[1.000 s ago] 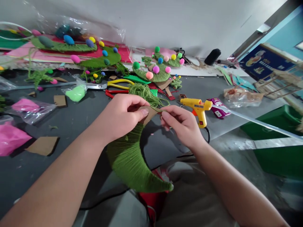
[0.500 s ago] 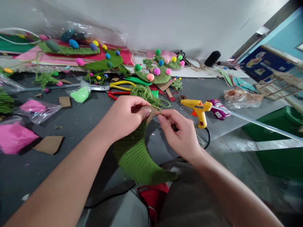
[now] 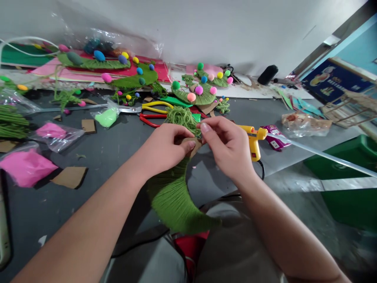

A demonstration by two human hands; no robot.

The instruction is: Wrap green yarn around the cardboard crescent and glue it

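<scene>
shifted since the earlier frame: the right hand [image 3: 229,147] has risen at the bare end of the green yarn-wrapped, crescent-shaped cardboard form [image 3: 176,204], and now hides the front of the yellow plastic glue gun [image 3: 255,148]. the view has also swung slightly.

position: the form hangs below the left hand [image 3: 167,149], its curved body over the near edge of the dark grey tabletop [image 3: 100,151] and towards the person's lap.

hands: the left is closed on the bare brown end, thumb on the near face, fingers behind. the right has thumb and forefinger drawn together just beside that end, in all likelihood on a strand of the loose, heaped green yarn [image 3: 179,114]; the strand itself is mostly hidden.

progress, as judged: the visible body is covered in close, even turns; no gaps noted. outstanding is the exposed cardboard at the upper end. the lower tip is too blurred to pass. no coloured balls are seen on this form, unlike the green pompom-studded crescent [image 3: 203,98] behind.
</scene>
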